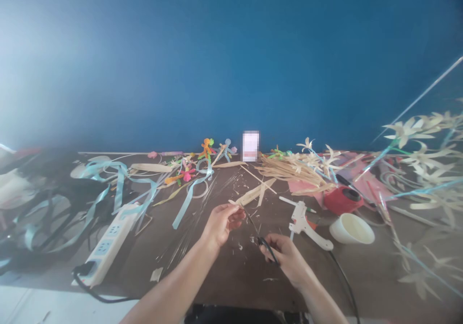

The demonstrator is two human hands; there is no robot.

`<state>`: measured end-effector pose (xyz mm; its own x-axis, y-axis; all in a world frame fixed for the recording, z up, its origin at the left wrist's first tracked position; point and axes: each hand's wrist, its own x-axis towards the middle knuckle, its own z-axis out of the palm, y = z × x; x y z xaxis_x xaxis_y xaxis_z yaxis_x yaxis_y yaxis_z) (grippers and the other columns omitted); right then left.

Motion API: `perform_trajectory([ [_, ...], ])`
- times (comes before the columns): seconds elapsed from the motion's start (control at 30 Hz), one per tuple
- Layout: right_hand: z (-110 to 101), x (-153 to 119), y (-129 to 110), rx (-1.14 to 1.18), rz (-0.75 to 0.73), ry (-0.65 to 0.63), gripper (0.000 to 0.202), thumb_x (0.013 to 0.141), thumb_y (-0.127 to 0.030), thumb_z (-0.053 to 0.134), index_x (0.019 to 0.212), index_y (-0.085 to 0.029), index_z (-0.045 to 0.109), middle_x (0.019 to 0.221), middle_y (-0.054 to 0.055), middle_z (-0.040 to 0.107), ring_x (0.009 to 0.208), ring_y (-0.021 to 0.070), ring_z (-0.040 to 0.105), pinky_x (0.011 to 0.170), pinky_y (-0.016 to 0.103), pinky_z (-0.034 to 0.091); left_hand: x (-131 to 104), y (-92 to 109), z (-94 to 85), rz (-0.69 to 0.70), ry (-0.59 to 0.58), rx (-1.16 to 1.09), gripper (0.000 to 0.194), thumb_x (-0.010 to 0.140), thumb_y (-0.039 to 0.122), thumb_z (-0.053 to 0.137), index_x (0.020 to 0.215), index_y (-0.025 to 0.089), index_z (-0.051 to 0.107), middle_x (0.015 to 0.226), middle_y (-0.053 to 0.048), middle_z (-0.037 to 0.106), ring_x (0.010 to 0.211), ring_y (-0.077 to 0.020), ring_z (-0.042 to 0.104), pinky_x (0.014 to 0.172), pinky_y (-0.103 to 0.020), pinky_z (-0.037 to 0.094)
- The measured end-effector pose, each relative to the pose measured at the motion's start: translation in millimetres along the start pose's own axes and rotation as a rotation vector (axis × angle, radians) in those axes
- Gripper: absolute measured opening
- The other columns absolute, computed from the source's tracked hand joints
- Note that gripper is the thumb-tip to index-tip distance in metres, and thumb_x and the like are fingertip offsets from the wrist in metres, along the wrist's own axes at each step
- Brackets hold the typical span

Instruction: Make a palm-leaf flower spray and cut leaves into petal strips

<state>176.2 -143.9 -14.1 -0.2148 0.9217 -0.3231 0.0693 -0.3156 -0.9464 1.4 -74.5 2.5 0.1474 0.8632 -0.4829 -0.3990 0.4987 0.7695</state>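
Near the middle of the table, my left hand (223,222) pinches a small pale strip (233,202) between thumb and fingers. Black-handled scissors (265,243) are gripped in my right hand (284,256), and their blades reach up to the strip at my left fingertips. Whether the blades touch the strip I cannot tell. Just beyond my left hand lies a flat tan leaf-like piece (255,194). A white glue gun (304,222) rests to the right of my right hand, its black cord running toward the front edge.
A white power strip (108,244) with a black plug lies at left, near light-blue ribbons (188,201). Dried strips (289,169) are heaped at the back. On the right are a white cup (351,228), a red container (338,201) and pale flowers on stems (408,131). A blue wall (231,63) stands behind.
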Motion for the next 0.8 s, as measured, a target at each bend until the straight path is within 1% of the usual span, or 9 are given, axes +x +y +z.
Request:
perform_trajectory([
  [0.2,-5.1,-1.0,0.6,-0.034,0.005,-0.019,0.032,0.066,-0.043,0.059,0.056,-0.016,0.045,0.046,-0.005,0.046,0.046,0.0074,0.037,0.046,0.020,0.026,2.9,1.5,-4.7,0.005,-0.032,0.051,0.016,0.062,0.023,0.066,0.069,0.010,0.062,0.067,-0.007,0.064,0.060,-0.0139,0.061,0.047,-0.019,0.046],
  [0.37,-5.1,-1.2,-0.6,-0.033,-0.006,-0.018,0.033,0.066,-0.044,0.059,0.056,-0.016,0.044,0.047,-0.005,0.046,0.047,0.0078,0.038,0.047,0.020,0.028,1.3,4.9,-3.3,-0.005,-0.032,0.049,0.014,0.061,0.022,0.066,0.068,0.010,0.061,0.067,-0.007,0.064,0.059,-0.0134,0.061,0.047,-0.019,0.046],
  [0.53,-2.4,0.8,3.5,-0.036,-0.004,0.016,0.034,0.065,-0.045,0.059,0.055,-0.017,0.043,0.047,-0.005,0.044,0.046,0.0077,0.037,0.046,0.020,0.026,-1.4,7.1,-1.5,0.012,-0.064,0.017,0.018,0.064,0.025,0.063,0.072,0.009,0.062,0.073,-0.010,0.065,0.066,-0.0163,0.062,0.049,-0.020,0.046],
  [0.67,-1.7,1.4,5.4,-0.032,0.002,0.004,0.034,0.064,-0.045,0.060,0.054,-0.017,0.044,0.045,-0.006,0.042,0.044,0.0074,0.035,0.045,0.020,0.025,-0.4,6.4,-3.0,0.066,-0.027,0.010,0.018,0.064,0.027,0.063,0.072,0.011,0.061,0.071,-0.009,0.065,0.066,-0.0167,0.063,0.046,-0.019,0.045],
  [0.8,-0.5,1.4,5.0,-0.043,-0.006,0.027,0.034,0.065,-0.043,0.060,0.053,-0.017,0.042,0.045,-0.005,0.042,0.044,0.0069,0.034,0.045,0.020,0.025,1.7,4.5,-4.8,0.066,-0.014,0.008,0.018,0.063,0.026,0.064,0.071,0.010,0.061,0.071,-0.009,0.065,0.066,-0.0167,0.063,0.046,-0.019,0.044],
])
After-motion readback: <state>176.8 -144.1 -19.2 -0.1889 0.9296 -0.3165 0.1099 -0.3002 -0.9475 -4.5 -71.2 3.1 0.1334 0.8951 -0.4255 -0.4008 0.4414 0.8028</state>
